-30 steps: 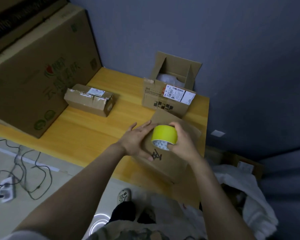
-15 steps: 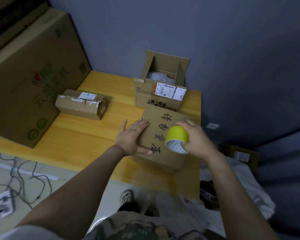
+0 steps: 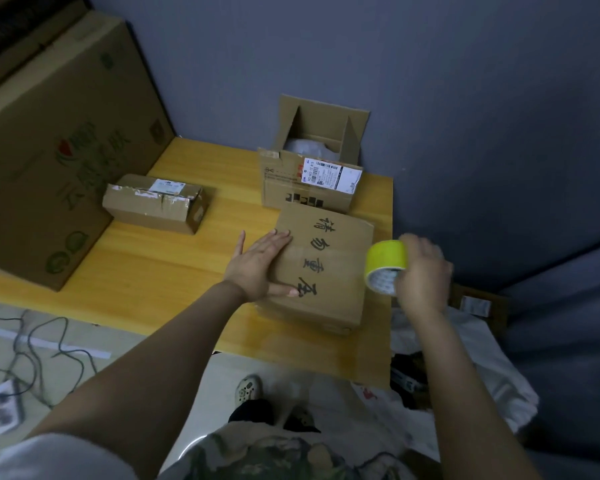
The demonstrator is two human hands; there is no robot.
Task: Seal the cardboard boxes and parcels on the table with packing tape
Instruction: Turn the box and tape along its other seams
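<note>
A closed cardboard box point(image 3: 342, 296) with 4 handwritten black characters on its top sat near the front right corner of a yellow wooden table point(image 3: 146, 271). The left hand point(image 3: 258, 263) lay flat on the left side of the box top, fingers straight and together, thumb stretched along the near edge. The right hand point(image 3: 423, 277), blurred, was curled around a roll of yellow packing tape point(image 3: 387, 256), holding it in the air just off the box's right edge, the roll's open core facing the camera.

Just behind the closed box stood an open box point(image 3: 291, 190) against the blue wall, flaps up, a white shipping label on its front and something pale inside. Well to the left lay a small taped parcel point(image 3: 153, 207) with a label on top. Beyond it, a large printed carton point(image 3: 49, 150) rested on the table's left end. On the floor, grey cables point(image 3: 32, 341) trailed at left and white cloth point(image 3: 482, 362) lay at right.
</note>
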